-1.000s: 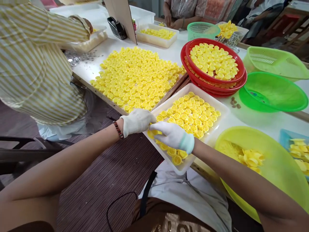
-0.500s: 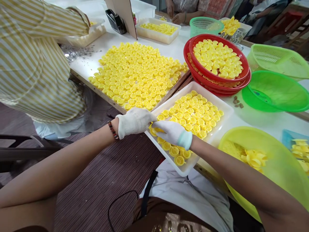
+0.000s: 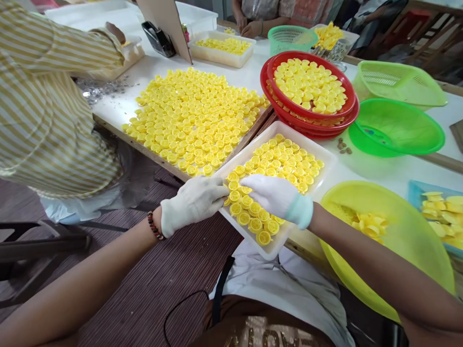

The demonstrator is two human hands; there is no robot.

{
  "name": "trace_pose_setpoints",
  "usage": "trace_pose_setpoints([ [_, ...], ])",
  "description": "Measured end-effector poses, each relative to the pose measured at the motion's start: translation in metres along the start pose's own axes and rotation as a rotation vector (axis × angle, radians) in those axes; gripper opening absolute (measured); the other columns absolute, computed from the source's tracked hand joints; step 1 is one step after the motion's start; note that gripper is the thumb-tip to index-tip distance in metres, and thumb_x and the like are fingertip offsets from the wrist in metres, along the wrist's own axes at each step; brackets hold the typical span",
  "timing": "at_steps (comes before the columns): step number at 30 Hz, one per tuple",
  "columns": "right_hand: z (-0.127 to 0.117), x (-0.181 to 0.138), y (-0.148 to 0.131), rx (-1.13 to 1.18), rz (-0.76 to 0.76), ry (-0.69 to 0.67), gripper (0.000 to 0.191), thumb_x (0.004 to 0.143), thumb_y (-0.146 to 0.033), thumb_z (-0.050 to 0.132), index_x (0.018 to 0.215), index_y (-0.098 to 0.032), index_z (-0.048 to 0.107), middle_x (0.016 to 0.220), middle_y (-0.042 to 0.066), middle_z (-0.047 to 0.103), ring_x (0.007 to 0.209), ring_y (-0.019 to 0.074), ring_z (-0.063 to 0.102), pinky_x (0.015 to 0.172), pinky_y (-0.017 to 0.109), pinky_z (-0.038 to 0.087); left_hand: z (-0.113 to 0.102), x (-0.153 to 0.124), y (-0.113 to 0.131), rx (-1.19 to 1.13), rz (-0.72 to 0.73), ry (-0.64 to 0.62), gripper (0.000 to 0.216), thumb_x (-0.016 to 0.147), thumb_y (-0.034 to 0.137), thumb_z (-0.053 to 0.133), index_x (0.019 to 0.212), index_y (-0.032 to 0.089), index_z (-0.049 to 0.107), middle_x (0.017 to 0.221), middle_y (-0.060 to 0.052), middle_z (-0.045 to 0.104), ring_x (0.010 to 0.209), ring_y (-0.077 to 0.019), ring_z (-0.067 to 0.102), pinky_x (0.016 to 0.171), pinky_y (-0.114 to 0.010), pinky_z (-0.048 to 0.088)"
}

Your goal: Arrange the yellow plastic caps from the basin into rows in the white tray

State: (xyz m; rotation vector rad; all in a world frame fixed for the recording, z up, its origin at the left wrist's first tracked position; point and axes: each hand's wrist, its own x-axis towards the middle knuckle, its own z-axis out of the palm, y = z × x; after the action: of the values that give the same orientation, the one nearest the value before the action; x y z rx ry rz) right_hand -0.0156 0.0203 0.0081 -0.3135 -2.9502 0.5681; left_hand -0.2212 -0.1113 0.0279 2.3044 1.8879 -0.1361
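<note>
A white tray (image 3: pixel 327 156) full of small yellow caps (image 3: pixel 285 161) juts over the table's near edge in front of me. Both my hands wear white gloves. My left hand (image 3: pixel 193 202) reaches over the tray's left rim, its fingers stretched together onto the caps at the near corner. My right hand (image 3: pixel 277 196) lies palm down on the caps in the tray's middle, fingers pointing left toward the left hand. Their fingertips are a few caps apart. Neither hand visibly grips anything.
A board (image 3: pixel 108 120) covered with yellow caps lies left of the tray. Stacked red baskets (image 3: pixel 352 113) of caps, green baskets (image 3: pixel 398 130), a yellow-green basin (image 3: pixel 415 241) and a blue tray (image 3: pixel 415 193) are to the right. A person in a striped shirt (image 3: pixel 43 106) stands left; others sit across.
My right hand has slid off the tray's near corner toward its middle, uncovering rows of caps. My left hand stays at the left rim. The view shifted slightly.
</note>
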Motion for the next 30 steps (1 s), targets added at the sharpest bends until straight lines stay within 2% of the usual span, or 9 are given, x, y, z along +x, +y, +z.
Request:
trace_pose_setpoints([
  [5, -0.024, -0.078, 0.024, 0.087, 0.134, 0.220, 0.030, 0.100, -0.024, 0.049, 0.125, -0.019, 0.064, 0.124, 0.011, 0.071, 0.112, 0.0251, 0.068, 0.095, 0.042, 0.056, 0.001, 0.006, 0.007, 0.021, 0.027, -0.041, 0.033, 0.099, 0.033, 0.047, 0.084, 0.020, 0.073, 0.094, -0.005, 0.066, 0.080, -0.0199, 0.063, 0.070, -0.034, 0.044],
  [9, -0.037, -0.150, 0.033, 0.071, 0.371, 0.340, 0.031, 0.098, -0.027, 0.053, 0.127, -0.021, 0.064, 0.125, 0.009, 0.071, 0.113, 0.0256, 0.069, 0.098, 0.043, 0.057, 0.005, 0.009, 0.005, 0.024, 0.008, -0.021, 0.040, 0.102, 0.039, 0.043, 0.084, 0.019, 0.073, 0.095, -0.005, 0.066, 0.077, -0.0193, 0.062, 0.070, -0.035, 0.044],
  [14, -0.034, -0.219, 0.031, 0.025, 0.572, 0.440, 0.030, 0.097, -0.034, 0.055, 0.123, -0.023, 0.066, 0.120, 0.007, 0.074, 0.101, 0.0251, 0.073, 0.093, 0.042, 0.059, 0.002, 0.020, 0.007, 0.053, -0.054, 0.002, 0.038, 0.103, 0.038, 0.042, 0.088, 0.019, 0.072, 0.097, -0.006, 0.067, 0.082, -0.0202, 0.065, 0.073, -0.034, 0.046],
  [18, -0.020, -0.242, 0.027, 0.019, 0.599, 0.466, 0.029, 0.098, -0.036, 0.056, 0.121, -0.022, 0.065, 0.115, 0.007, 0.075, 0.094, 0.0227, 0.074, 0.089, 0.038, 0.060, -0.004, 0.039, 0.011, 0.151, -0.162, -0.014, 0.026, 0.099, 0.031, 0.046, 0.096, 0.019, 0.069, 0.096, -0.006, 0.069, 0.078, -0.0212, 0.066, 0.067, -0.033, 0.044],
  [24, -0.020, -0.255, 0.030, 0.026, 0.613, 0.456, 0.031, 0.099, -0.039, 0.054, 0.123, -0.023, 0.064, 0.118, 0.008, 0.074, 0.090, 0.0216, 0.073, 0.089, 0.037, 0.058, -0.004, 0.057, 0.018, 0.146, -0.150, -0.102, 0.026, 0.098, 0.034, 0.048, 0.094, 0.019, 0.070, 0.094, -0.007, 0.069, 0.078, -0.0208, 0.066, 0.067, -0.032, 0.045],
  [28, -0.027, -0.278, 0.054, -0.043, 0.699, 0.435, 0.036, 0.098, -0.045, 0.051, 0.123, -0.022, 0.063, 0.120, 0.012, 0.072, 0.096, 0.0274, 0.072, 0.092, 0.043, 0.056, -0.010, 0.055, 0.016, 0.123, -0.163, -0.161, 0.025, 0.097, 0.031, 0.049, 0.090, 0.017, 0.069, 0.089, -0.007, 0.068, 0.076, -0.0198, 0.064, 0.067, -0.032, 0.044],
  [30, -0.028, -0.289, 0.074, -0.147, 0.775, 0.362, 0.037, 0.097, -0.045, 0.048, 0.122, -0.022, 0.064, 0.122, 0.016, 0.069, 0.103, 0.0330, 0.070, 0.090, 0.046, 0.055, -0.017, 0.053, 0.013, 0.121, -0.178, -0.169, 0.025, 0.098, 0.030, 0.048, 0.093, 0.017, 0.069, 0.087, -0.006, 0.067, 0.076, -0.0185, 0.063, 0.067, -0.030, 0.044],
])
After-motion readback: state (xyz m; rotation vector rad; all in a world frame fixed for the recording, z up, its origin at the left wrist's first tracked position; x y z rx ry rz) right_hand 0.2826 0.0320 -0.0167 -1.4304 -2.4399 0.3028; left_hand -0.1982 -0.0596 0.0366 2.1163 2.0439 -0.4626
